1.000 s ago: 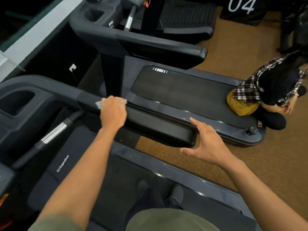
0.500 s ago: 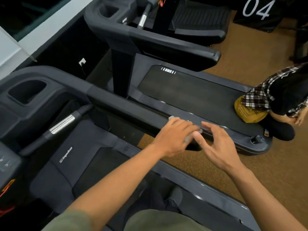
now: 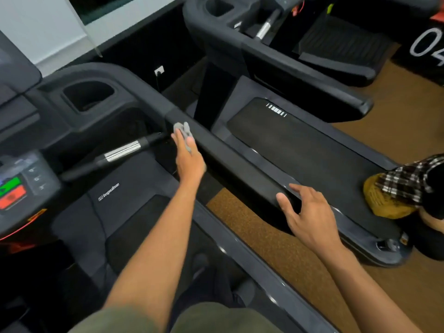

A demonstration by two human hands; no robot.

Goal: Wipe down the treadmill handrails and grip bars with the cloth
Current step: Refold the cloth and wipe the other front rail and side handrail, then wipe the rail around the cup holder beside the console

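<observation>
The left hand (image 3: 189,159) presses the cloth (image 3: 183,133) on the handrail (image 3: 230,159) at frame center, grip clamped on it; the right hand (image 3: 310,217), fingers apart, is at the rail's end.

I'm seeing open handrail (image 3: 230,150) top running rearward from the left hand (image 3: 189,159) to the right hand (image 3: 310,217), which is blocking its end; grip bar (image 3: 122,149) is crowding the inner side.
</observation>
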